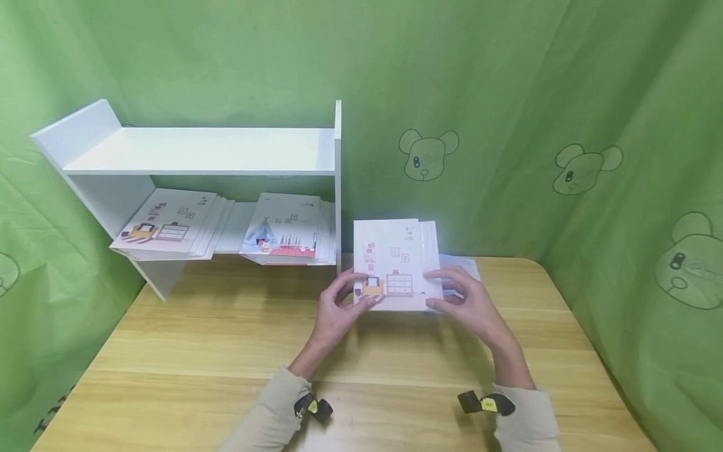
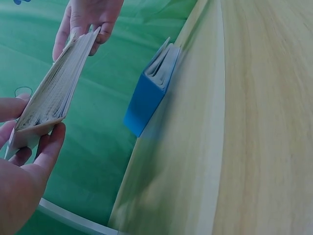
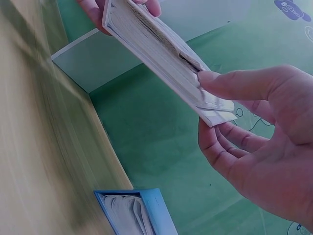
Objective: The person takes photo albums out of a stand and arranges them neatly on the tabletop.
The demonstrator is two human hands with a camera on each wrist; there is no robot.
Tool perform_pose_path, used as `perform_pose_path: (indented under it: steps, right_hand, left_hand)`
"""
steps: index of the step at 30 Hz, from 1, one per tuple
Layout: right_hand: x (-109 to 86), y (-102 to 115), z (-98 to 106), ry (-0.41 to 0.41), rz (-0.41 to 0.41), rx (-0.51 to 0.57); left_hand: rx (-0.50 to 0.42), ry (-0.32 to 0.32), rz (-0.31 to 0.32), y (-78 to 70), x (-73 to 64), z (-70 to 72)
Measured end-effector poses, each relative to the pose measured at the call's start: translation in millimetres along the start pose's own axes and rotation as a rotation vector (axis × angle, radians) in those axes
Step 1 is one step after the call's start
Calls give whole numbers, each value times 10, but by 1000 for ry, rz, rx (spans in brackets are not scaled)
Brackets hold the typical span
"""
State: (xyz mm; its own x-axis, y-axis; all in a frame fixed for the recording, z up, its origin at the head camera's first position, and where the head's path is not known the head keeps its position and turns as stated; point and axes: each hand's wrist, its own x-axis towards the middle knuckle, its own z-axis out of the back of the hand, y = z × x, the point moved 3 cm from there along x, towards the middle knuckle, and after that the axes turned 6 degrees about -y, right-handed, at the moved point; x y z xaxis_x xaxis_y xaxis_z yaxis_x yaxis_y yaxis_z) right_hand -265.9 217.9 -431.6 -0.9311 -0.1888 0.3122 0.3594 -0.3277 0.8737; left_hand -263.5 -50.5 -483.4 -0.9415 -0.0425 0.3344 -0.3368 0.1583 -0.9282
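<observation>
Work in hand looks like a 2-handed hold, perhaps a carry, of a white, rectangular, thick-paged book [image 1: 390,260] with an orange armchair and white drawers printed on its cover. It is off the pale wood-grain tabletop [image 1: 226,351], just right of the white-panelled 2-level bookshelf [image 1: 226,150]. The left hand [image 1: 339,304] pinches its left edge between thumb and fingers; the right hand [image 1: 471,304] grips its right edge likewise. The lower level bears 2 groups of white, picture-covered books, 1 at the left [image 1: 160,223] and 1 at the right [image 1: 282,226]. A blue-covered rectangular book [image 2: 146,100] sits near the table's back edge, apart from the held book. Any move from here, I judge, calls for both hands travelling together, keeping covers and pages pinched.
</observation>
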Motion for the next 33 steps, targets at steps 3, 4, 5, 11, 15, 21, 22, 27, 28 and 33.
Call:
perform_pose_path:
  steps: [3,4,5,11,15,21,22,27,28,33]
  right_hand:
    - [2,-15,-10,-2,2,5]
    - [3,-22,-13,-1,1,6]
    - [4,-31,-17,0,-1,7]
    - [16,-84,-49,11,-24,-5]
    - [19,-107,-76,20,-29,-16]
    - [26,-140,-105,24,-49,-28]
    - [30,-147,-110,23,-52,-28]
    - [35,-170,-128,25,-73,-30]
    - [32,-175,-131,26,-77,-32]
    - [24,-193,-145,28,-93,-40]
  left_hand:
    - [9,0,12,8,0,5]
    - [11,0,13,11,1,7]
    - [16,0,13,15,2,8]
    - [28,-5,13,43,10,17]
    - [50,-11,16,62,8,29]
    - [90,-13,29,74,9,47]
    - [96,-12,29,79,10,51]
    - [113,-12,34,113,17,66]
    - [115,-12,37,118,15,68]
    - [133,-17,55,127,7,71]
